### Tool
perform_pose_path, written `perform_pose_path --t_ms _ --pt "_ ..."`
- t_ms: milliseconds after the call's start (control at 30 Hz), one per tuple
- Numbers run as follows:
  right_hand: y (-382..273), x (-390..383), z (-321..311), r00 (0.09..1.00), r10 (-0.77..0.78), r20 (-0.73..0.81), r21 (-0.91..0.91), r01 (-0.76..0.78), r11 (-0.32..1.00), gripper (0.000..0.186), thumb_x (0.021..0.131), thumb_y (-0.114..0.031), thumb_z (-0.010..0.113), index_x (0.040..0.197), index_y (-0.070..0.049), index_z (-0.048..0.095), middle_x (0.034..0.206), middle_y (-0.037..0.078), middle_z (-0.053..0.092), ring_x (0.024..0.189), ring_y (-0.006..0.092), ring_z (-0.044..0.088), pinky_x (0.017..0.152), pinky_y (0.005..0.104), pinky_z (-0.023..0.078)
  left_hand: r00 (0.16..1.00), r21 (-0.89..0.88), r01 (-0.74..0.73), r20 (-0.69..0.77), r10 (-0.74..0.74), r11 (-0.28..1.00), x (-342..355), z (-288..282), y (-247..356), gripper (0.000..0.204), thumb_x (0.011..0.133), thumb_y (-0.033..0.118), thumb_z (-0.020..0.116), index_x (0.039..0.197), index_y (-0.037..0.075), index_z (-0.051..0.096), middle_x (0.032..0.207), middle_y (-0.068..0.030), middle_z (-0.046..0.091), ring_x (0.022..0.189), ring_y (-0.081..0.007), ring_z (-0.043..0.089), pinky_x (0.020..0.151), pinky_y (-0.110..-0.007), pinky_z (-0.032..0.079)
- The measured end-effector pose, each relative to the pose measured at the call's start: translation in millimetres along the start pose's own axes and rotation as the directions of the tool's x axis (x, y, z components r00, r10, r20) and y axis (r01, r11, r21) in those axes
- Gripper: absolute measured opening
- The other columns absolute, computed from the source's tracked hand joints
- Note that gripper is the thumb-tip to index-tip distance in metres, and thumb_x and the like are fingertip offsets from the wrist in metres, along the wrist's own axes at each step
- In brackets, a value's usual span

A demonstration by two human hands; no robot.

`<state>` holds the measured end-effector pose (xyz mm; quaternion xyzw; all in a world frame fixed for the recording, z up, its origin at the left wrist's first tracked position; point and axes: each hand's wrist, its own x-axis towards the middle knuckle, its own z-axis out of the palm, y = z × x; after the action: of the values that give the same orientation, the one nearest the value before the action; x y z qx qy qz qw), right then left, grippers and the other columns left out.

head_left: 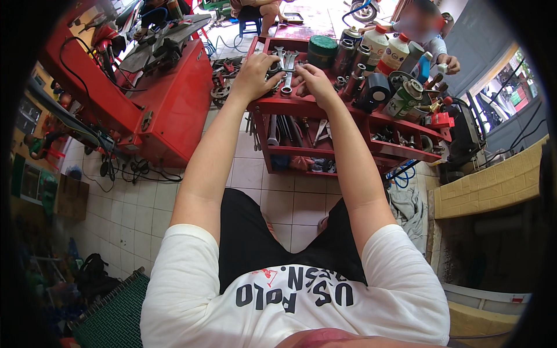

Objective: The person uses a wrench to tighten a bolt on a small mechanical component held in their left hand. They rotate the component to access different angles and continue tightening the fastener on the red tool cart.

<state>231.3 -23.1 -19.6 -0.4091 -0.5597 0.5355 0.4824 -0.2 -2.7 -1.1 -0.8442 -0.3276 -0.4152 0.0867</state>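
A silver wrench (288,76) is at twelve o'clock, atop the red cart (301,107). Left hand (254,76) at its nine, right hand (316,84) at its three, fingers curled; I cannot tell whether they grip. Labelled white bottles (374,44) stand at two; black-lettered shirt (371,304) at six.

the wearer has on a white t-shirt (243,322) with short, loose sleeves (183,261), large dark block lettering (293,297) across the front (a small red figure (267,275) printed beside it), and plain black bottoms (246,243); both forearms (216,145) are bare
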Motion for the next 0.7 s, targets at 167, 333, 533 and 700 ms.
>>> perform_pose_path --t_ms 167,333,533,700 --pt "0.2 -0.6 -2.8 1.000 0.003 0.012 -0.024 -0.003 1.000 0.034 0.107 -0.035 0.062 0.114 -0.002 0.065 0.081 0.007 0.072 0.056 0.0114 0.064 0.053 0.0269 0.051 1.000 -0.004 0.003 0.003 -0.003 1.000 1.3 1.3 1.3 0.044 0.092 0.042 0.078 0.120 0.011 0.067 0.111 -0.0121 0.068 0.113 -0.0340 0.062 0.098 -0.046 0.049" --pt "-2.2 -1.7 -0.5 1.000 0.009 -0.016 -0.001 -0.009 1.000 0.032 0.106 -0.032 0.063 0.114 -0.001 0.066 0.083 0.007 0.073 0.056 0.0111 0.064 0.053 0.0269 0.051 1.000 -0.001 0.004 0.005 -0.004 1.000 0.1 0.1 1.4 0.044 0.092 0.041 0.078 0.121 0.011 0.067 0.112 -0.0124 0.068 0.114 -0.0339 0.062 0.100 -0.047 0.049" --pt "0.7 0.9 -3.4 1.000 0.023 0.004 -0.022 -0.023 0.999 0.035 0.105 -0.033 0.066 0.117 0.000 0.065 0.083 0.007 0.072 0.056 0.0112 0.064 0.053 0.0270 0.052 1.000 -0.003 0.004 0.001 -0.004 1.000 1.2 0.8 2.2 0.044 0.091 0.040 0.079 0.121 0.010 0.067 0.112 -0.0128 0.068 0.114 -0.0343 0.062 0.100 -0.047 0.049" --pt "-4.0 -3.3 0.9 1.000 0.010 -0.004 -0.013 -0.010 1.000 0.035 0.105 -0.033 0.065 0.116 0.000 0.065 0.082 0.007 0.072 0.056 0.0107 0.064 0.053 0.0263 0.052 1.000 -0.001 0.020 0.009 -0.020 1.000 0.3 -0.7 3.0 0.043 0.091 0.039 0.079 0.121 0.010 0.067 0.112 -0.0127 0.068 0.114 -0.0343 0.062 0.100 -0.046 0.049"
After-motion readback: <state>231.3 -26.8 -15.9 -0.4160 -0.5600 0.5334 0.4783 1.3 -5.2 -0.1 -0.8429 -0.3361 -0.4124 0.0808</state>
